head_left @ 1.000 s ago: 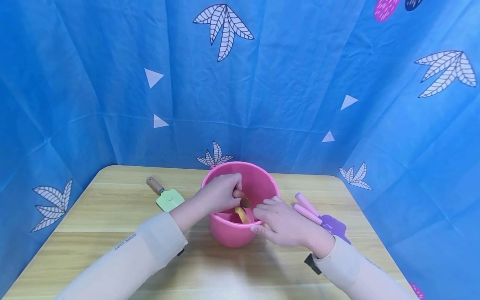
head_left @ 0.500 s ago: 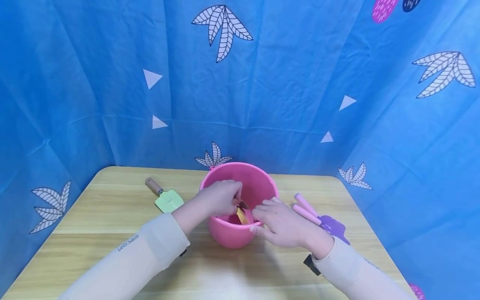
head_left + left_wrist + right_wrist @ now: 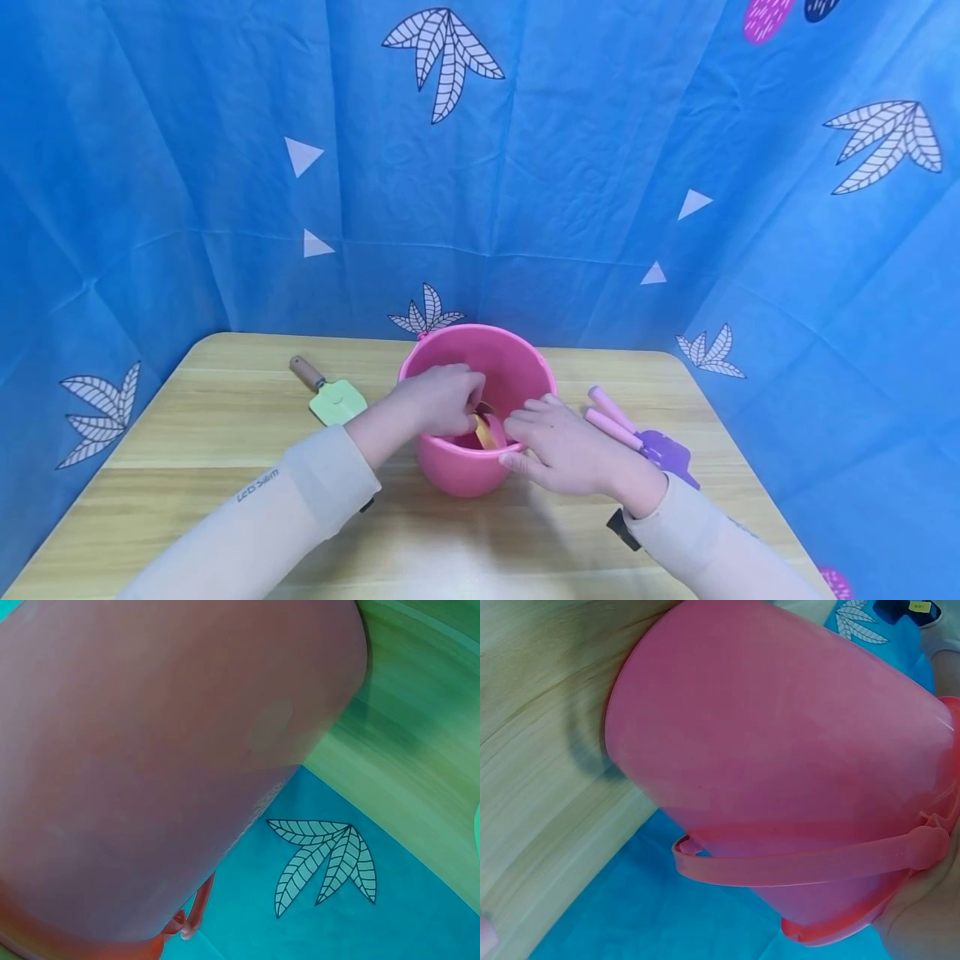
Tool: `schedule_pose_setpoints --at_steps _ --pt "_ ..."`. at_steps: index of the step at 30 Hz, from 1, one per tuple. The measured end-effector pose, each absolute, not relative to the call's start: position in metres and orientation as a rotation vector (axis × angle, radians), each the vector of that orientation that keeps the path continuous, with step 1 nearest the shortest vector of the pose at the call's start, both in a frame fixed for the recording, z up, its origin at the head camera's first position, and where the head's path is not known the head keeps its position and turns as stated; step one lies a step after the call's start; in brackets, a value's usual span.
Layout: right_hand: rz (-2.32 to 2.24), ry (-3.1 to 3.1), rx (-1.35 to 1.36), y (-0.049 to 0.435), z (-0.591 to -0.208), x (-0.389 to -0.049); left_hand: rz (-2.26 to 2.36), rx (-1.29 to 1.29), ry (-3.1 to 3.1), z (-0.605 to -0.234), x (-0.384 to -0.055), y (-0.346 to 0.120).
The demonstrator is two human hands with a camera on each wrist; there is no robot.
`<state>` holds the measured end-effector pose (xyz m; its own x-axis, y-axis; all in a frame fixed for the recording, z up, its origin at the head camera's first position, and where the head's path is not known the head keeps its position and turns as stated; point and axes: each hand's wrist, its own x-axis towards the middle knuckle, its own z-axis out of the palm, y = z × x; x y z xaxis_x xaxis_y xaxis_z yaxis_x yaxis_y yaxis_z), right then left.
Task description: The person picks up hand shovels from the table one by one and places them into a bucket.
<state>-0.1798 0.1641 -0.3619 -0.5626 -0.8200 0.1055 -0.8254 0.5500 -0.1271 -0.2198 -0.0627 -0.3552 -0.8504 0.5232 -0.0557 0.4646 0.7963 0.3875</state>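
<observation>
A pink bucket (image 3: 461,471) stands upright on the table, its wall filling much of both wrist views. My left hand (image 3: 444,400) reaches over the rim into it, fingers curled at a yellow hand tool (image 3: 483,432); the grip itself is mostly hidden. A brownish piece shows just above the yellow part. With fingers inside and thumb outside, my right hand (image 3: 558,446) holds the near right rim. The bucket's strap-like handle (image 3: 810,864) hangs along its outside in the right wrist view.
Left of the bucket lies a small green shovel (image 3: 337,402) with a wooden handle. To the right, partly behind my right forearm, purple tools (image 3: 667,454) with pink handles lie together. A blue patterned curtain (image 3: 570,208) hangs behind the wooden table (image 3: 247,408).
My left hand has sunk slightly lower into the bucket, and the wooden handle seen at its fingers is now out of sight. The right hand stays on the rim.
</observation>
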Motion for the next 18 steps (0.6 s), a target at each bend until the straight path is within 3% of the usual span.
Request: schedule_pose_setpoints --at_steps 18 --pt "0.258 -2.733 1.463 0.1644 -0.361 -0.1809 0.574 0.781 2.802 -0.3545 -0.2217 -0.0624"
